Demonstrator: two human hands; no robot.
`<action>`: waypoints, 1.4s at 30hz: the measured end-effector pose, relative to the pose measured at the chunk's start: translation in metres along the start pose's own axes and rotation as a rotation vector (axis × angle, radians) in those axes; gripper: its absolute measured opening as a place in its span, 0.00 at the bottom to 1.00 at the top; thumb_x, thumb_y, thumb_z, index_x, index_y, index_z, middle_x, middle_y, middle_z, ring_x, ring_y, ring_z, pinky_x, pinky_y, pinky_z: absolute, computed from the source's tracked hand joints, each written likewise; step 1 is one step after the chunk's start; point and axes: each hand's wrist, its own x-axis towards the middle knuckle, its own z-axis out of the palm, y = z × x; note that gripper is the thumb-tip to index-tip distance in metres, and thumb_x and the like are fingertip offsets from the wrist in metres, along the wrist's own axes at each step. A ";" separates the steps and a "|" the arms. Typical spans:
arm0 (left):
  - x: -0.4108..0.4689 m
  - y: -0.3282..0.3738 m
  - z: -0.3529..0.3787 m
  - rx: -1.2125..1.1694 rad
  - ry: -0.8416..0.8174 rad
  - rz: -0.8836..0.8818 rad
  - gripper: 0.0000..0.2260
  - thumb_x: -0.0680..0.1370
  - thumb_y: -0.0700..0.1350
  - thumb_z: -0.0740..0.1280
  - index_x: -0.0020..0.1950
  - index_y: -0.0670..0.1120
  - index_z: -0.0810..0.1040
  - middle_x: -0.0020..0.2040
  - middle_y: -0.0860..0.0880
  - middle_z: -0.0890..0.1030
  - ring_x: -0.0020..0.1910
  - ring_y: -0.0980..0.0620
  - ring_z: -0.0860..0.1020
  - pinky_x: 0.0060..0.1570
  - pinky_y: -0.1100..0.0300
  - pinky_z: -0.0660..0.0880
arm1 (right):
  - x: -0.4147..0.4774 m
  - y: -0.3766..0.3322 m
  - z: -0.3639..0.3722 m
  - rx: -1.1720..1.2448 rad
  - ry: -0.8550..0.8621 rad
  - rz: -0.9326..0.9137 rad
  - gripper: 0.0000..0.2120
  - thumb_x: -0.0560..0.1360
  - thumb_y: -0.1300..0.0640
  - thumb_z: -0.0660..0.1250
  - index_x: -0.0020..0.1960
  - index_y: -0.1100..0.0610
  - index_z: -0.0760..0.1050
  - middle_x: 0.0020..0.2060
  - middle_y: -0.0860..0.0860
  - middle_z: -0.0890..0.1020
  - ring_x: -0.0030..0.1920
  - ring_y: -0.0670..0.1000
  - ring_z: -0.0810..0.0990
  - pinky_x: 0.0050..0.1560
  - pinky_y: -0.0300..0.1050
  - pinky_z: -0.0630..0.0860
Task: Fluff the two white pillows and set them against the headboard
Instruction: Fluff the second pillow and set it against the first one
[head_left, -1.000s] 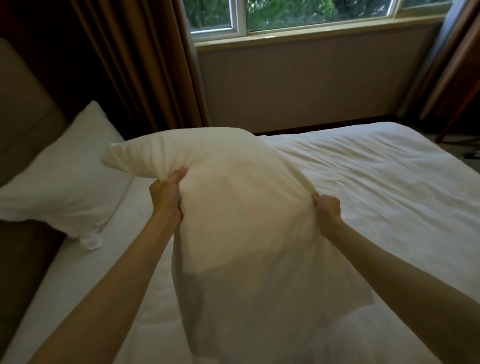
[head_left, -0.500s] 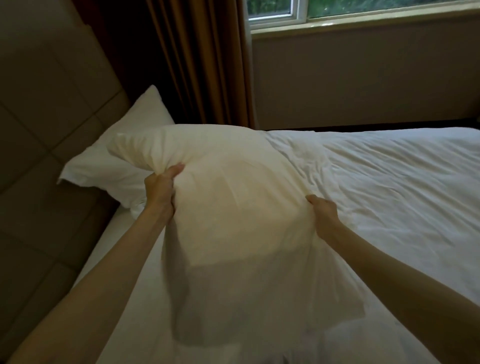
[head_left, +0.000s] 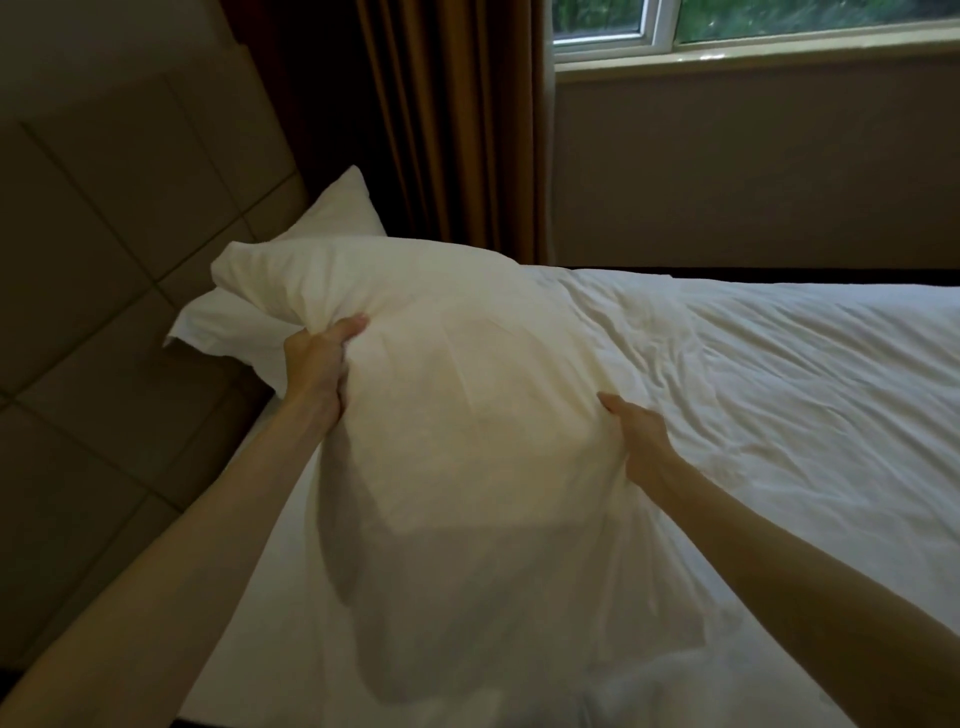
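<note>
A large white pillow (head_left: 457, 405) is held up over the bed in front of me. My left hand (head_left: 322, 364) grips its left edge, and my right hand (head_left: 636, 436) grips its right edge, so both are shut on it. A second white pillow (head_left: 337, 218) leans against the padded brown headboard (head_left: 119, 249) at the left. The held pillow hides most of it.
The bed is covered by a wrinkled white duvet (head_left: 779, 395) that stretches to the right. Brown curtains (head_left: 457, 124) hang behind the headboard corner. A window (head_left: 753, 26) sits above a beige wall at the far side.
The view has swung left toward the headboard. Both hands have carried the held pillow closer to the second pillow, which it now mostly covers.
</note>
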 end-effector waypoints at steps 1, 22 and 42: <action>0.006 0.001 -0.004 0.001 -0.009 -0.001 0.16 0.65 0.41 0.76 0.51 0.43 0.81 0.45 0.50 0.84 0.42 0.53 0.83 0.37 0.63 0.79 | 0.000 0.003 0.008 0.007 0.005 -0.009 0.15 0.67 0.49 0.73 0.48 0.56 0.76 0.41 0.50 0.76 0.39 0.52 0.74 0.50 0.51 0.68; 0.216 0.036 -0.179 0.161 -0.170 -0.087 0.18 0.66 0.43 0.75 0.54 0.44 0.77 0.42 0.52 0.81 0.38 0.54 0.79 0.24 0.69 0.74 | -0.028 0.095 0.280 0.053 0.144 0.049 0.17 0.69 0.51 0.72 0.51 0.62 0.78 0.47 0.56 0.80 0.44 0.57 0.77 0.49 0.51 0.74; 0.357 0.055 -0.237 0.528 -0.129 -0.085 0.34 0.67 0.46 0.76 0.68 0.40 0.67 0.53 0.49 0.71 0.43 0.52 0.73 0.33 0.63 0.67 | -0.005 0.179 0.479 -0.146 -0.136 0.338 0.18 0.77 0.54 0.64 0.57 0.68 0.75 0.46 0.60 0.80 0.48 0.62 0.79 0.56 0.58 0.76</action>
